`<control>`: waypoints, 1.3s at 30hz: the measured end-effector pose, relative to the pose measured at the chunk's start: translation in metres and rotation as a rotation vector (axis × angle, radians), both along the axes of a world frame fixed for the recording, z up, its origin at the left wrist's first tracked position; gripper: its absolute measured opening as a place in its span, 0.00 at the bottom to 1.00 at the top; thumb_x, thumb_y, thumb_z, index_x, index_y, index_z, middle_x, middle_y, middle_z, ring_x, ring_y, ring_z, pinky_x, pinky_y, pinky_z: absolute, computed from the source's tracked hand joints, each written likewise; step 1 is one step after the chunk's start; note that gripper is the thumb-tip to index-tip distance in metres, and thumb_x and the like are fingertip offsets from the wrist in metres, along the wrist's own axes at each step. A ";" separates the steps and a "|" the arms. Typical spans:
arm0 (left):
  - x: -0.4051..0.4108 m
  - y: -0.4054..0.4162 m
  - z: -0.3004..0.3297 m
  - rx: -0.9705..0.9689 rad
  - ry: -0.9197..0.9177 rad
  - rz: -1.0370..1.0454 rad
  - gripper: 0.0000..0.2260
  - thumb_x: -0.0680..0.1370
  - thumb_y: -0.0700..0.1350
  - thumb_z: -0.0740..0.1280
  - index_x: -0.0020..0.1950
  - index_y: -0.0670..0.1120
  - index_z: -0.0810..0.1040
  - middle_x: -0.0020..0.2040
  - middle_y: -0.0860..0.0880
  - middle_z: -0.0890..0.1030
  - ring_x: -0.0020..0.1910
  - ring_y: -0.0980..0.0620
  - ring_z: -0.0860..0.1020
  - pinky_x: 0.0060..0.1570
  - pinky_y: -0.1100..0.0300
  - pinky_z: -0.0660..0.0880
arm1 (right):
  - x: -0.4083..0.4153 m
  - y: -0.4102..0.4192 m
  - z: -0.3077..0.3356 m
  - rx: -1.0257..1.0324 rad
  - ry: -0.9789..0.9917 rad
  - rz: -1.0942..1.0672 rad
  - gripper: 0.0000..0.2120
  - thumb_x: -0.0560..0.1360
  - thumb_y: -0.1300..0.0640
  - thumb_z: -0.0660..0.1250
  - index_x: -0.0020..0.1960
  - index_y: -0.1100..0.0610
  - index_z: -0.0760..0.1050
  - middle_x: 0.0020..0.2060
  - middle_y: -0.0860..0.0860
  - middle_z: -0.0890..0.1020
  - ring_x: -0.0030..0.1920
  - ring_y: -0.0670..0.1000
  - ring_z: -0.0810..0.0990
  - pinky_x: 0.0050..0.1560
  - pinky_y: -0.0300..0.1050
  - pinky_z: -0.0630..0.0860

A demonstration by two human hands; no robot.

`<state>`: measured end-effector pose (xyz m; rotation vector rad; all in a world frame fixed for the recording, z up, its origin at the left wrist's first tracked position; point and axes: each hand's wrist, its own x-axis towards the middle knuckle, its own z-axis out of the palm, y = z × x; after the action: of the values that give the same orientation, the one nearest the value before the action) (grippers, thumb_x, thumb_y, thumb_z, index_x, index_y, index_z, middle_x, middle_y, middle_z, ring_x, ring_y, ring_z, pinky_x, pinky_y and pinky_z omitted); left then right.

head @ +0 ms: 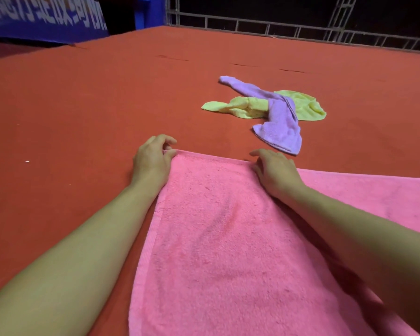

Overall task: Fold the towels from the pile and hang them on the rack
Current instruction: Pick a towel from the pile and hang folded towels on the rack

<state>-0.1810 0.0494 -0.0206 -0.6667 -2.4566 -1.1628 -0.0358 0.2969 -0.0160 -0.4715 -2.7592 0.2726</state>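
Note:
A pink towel (pixel 216 226) lies flat on the red surface (pixel 70 105) right in front of me, one part folded over a wider layer that sticks out to the right. My left hand (pixel 153 158) pinches its far left corner. My right hand (pixel 274 170) rests on the far edge at the fold's right corner, fingers curled down on the cloth. Further back on the right, a purple towel (pixel 279 120) lies crumpled across a yellow towel (pixel 247 107). No rack for hanging is in view.
The red surface runs wide to the left and back. A grey metal railing (pixel 277 25) borders its far edge. A blue banner with white writing (pixel 41 18) hangs at the back left.

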 end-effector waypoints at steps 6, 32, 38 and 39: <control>-0.004 -0.001 0.000 0.022 -0.118 0.007 0.10 0.73 0.42 0.74 0.53 0.51 0.82 0.42 0.55 0.80 0.44 0.51 0.80 0.52 0.58 0.75 | -0.017 -0.001 0.013 -0.039 0.063 -0.063 0.20 0.77 0.56 0.63 0.69 0.51 0.72 0.56 0.51 0.82 0.60 0.60 0.76 0.59 0.55 0.73; -0.001 -0.012 0.002 0.105 -0.139 -0.087 0.11 0.76 0.39 0.70 0.53 0.55 0.81 0.44 0.59 0.83 0.46 0.61 0.80 0.54 0.65 0.72 | -0.020 -0.020 -0.008 -0.248 0.290 0.019 0.19 0.76 0.60 0.65 0.66 0.49 0.72 0.42 0.41 0.79 0.54 0.52 0.75 0.60 0.54 0.70; 0.019 -0.026 0.014 0.297 -0.213 -0.136 0.14 0.77 0.40 0.70 0.54 0.59 0.77 0.44 0.60 0.85 0.50 0.60 0.82 0.57 0.59 0.75 | 0.003 -0.029 0.013 -0.297 0.340 0.045 0.21 0.73 0.60 0.66 0.65 0.49 0.72 0.42 0.41 0.80 0.50 0.52 0.78 0.58 0.59 0.72; 0.027 -0.030 0.017 0.302 -0.218 -0.136 0.14 0.77 0.40 0.69 0.54 0.60 0.77 0.45 0.61 0.85 0.50 0.59 0.82 0.57 0.57 0.76 | 0.014 -0.033 0.017 -0.292 0.349 0.069 0.21 0.73 0.61 0.66 0.65 0.49 0.72 0.42 0.41 0.80 0.50 0.52 0.78 0.58 0.59 0.73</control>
<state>-0.1540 0.0199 -0.0040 -0.6527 -2.3587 -1.6983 -0.0219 0.2641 0.0010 -0.3589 -2.4051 0.7092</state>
